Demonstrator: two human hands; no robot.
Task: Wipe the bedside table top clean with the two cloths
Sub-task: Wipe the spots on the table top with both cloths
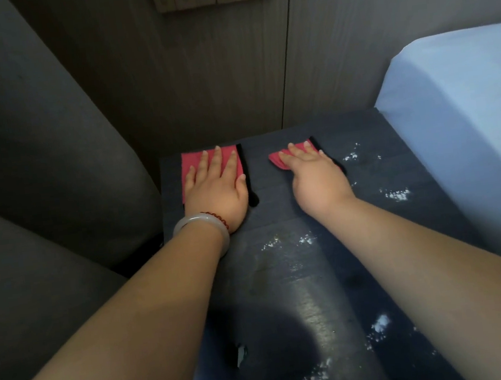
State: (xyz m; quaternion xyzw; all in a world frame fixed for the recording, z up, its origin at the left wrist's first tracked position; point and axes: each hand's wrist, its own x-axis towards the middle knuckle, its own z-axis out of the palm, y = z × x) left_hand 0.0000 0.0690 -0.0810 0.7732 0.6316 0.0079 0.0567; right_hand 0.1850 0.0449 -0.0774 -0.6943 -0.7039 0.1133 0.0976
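Left wrist wears a pale, smooth, translucent bangle (pixel 197 224) and a thin dark-red bead bracelet (pixel 217 219) just beyond it, towards the left hand (pixel 215 190). Both forearms bare.

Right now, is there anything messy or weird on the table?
White powdery specks lie scattered on the dark table top, mostly right and front, unwiped. The left hand and right hand press red cloths farther back.

Dim, cool light. Nearer than the left hand (pixel 215 190) and right hand (pixel 316 179), a pale glare streak crosses the bedside table top (pixel 276 208) beside a soft dark shadow. Frame edges bow; forearms look soft.
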